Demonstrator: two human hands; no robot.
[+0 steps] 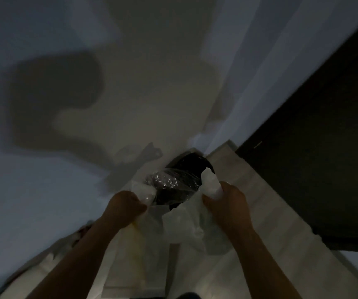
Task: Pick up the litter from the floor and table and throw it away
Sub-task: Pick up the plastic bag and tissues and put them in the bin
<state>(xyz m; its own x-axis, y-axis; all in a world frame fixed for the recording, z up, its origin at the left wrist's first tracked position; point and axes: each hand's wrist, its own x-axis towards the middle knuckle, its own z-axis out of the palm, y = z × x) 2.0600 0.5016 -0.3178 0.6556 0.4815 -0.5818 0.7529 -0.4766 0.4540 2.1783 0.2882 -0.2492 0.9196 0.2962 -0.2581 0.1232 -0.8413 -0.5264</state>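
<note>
Pretty dim in here, so take the details with a grain of salt. Straight ahead is a plain pale wall (152, 83) with a big soft-edged shadow (55, 93) on it. A dark flat panel (314, 137), door or cabinet side, can't tell which, closes off the right. Tucked in the corner where they meet is a round black bin (192, 164) standing on the light wood-look floor (260, 212). A wad of crinkly clear plastic wrap (169, 180), shiny and wrinkled, is right at the bin's mouth, though I can't tell if it's resting on the rim or hanging from the bag. In front of the bin, partly blocking it, is a thin white plastic bag (182, 225), soft and rumpled, held over the floor. The left hand (128, 205) has a tight curled grip on one bag handle. The right hand (223, 203) has the same fisted grip on the other, which pokes up above the knuckles.
</note>
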